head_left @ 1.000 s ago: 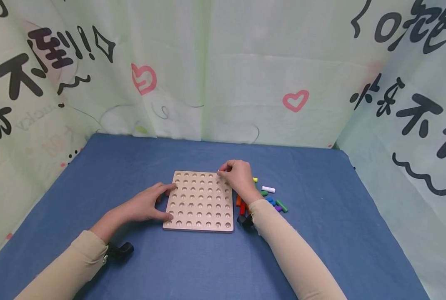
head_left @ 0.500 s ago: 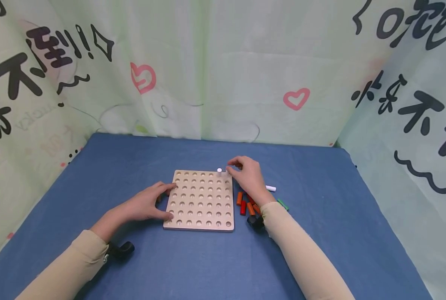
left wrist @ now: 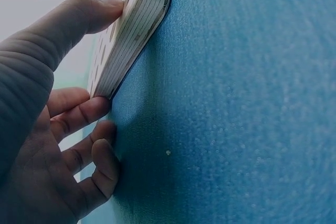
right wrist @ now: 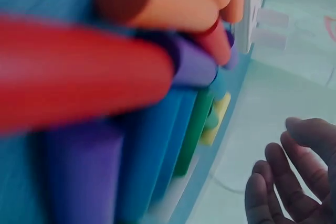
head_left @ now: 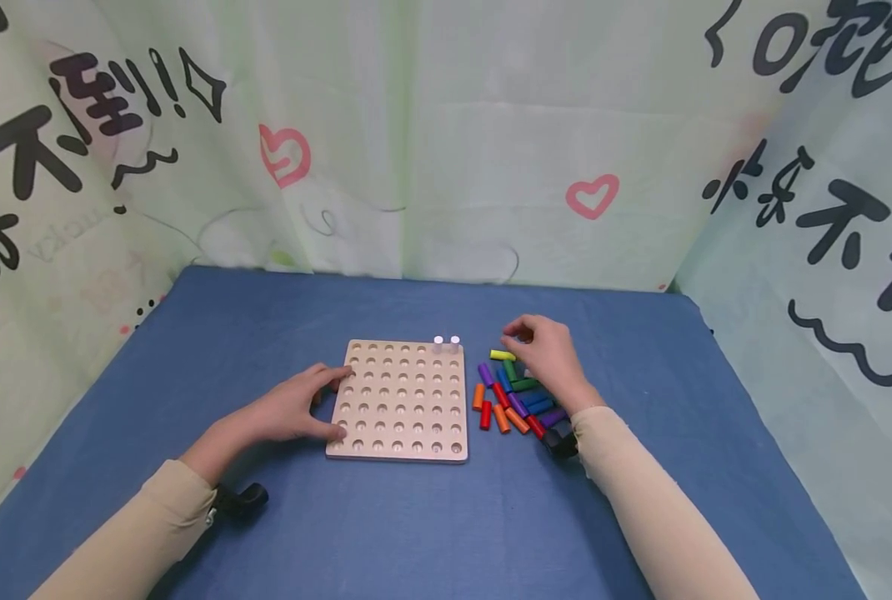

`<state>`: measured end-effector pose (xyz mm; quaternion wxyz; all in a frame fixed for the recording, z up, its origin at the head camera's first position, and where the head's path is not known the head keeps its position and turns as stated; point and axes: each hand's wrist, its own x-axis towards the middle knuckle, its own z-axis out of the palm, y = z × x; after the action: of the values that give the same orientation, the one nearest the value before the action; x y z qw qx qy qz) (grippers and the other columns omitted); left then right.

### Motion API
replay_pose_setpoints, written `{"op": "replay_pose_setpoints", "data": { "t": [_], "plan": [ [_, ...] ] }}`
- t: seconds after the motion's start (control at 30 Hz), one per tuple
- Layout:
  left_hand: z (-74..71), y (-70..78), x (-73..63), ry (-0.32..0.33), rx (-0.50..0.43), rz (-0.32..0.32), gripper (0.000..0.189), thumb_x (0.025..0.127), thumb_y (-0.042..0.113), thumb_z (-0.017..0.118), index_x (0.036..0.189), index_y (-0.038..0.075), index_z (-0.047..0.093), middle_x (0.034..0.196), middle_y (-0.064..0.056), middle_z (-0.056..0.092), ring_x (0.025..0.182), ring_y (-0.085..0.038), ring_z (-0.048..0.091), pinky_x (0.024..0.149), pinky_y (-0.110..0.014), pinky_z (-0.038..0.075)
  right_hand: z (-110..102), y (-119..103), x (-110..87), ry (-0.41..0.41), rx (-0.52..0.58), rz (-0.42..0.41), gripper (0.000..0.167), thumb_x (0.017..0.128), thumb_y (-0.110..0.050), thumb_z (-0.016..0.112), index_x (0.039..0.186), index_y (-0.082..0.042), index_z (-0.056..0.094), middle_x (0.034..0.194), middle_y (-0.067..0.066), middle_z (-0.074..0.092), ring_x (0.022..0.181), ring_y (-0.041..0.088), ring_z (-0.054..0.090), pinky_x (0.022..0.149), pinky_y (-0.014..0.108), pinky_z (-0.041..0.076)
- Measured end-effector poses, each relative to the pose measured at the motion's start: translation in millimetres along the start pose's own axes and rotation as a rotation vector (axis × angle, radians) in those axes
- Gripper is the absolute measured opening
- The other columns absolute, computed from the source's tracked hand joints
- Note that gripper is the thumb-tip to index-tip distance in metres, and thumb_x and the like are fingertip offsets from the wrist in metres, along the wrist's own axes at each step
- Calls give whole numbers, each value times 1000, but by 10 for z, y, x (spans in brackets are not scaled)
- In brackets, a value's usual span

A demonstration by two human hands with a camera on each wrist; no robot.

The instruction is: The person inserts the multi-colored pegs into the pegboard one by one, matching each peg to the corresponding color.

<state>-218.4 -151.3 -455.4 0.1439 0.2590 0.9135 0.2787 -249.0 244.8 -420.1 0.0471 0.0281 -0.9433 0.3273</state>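
Observation:
In the head view, my left hand rests at the left edge of a pale wooden pegboard with rows of round holes. The left wrist view shows its thumb on the board's top face and fingertips at the layered side. Two white pegs stand upright in the back row's right end. My right hand hovers over the far side of a pile of coloured pegs, fingers loosely bent, holding nothing. Nearest its fingertips lies a yellow peg. Its relaxed fingers also show in the right wrist view.
Right of the board lie red, orange, purple, blue and green pegs. A blue cloth covers the table. Printed curtains hang behind and at both sides.
My right hand has released a second white peg into the back-right corner hole, then moved right over the loose pegs, uncovering the pile. My left hand has stayed on the board's edge.

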Motion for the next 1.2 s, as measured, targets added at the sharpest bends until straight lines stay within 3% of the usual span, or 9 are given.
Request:
{"op": "replay_pose_setpoints", "data": {
  "t": [0.47, 1.0, 1.2],
  "plan": [
    [8, -27, 12, 2, -8, -2, 97, 84, 48, 83, 159, 6, 39, 126, -6, 53, 99, -20, 48, 84, -40, 40, -169, 181, -93, -187, -137, 37, 25, 100, -9, 62, 123, -7, 72, 121, 14, 71, 107, 30, 65, 90, 47, 55],
    [34, -69, 11, 9, -5, -13, 98, 82, 51, 83, 160, 9, 39, 128, -6, 53, 101, -20, 48, 87, -40, 40, -194, 304, -164, -279, -168, 34, 23, 99, -6, 62, 115, -11, 78, 118, 13, 72, 103, 28, 66, 89, 47, 55],
    [43, -73, 19, 10, -4, -16, 98, 82, 51, 84, 159, 10, 40, 129, -7, 54, 102, -20, 49, 87, -41, 41, -225, 332, -167, -298, -183, 26, 24, 99, -5, 62, 117, -9, 78, 121, 15, 72, 108, 31, 66, 92, 49, 55]
  ]
}}
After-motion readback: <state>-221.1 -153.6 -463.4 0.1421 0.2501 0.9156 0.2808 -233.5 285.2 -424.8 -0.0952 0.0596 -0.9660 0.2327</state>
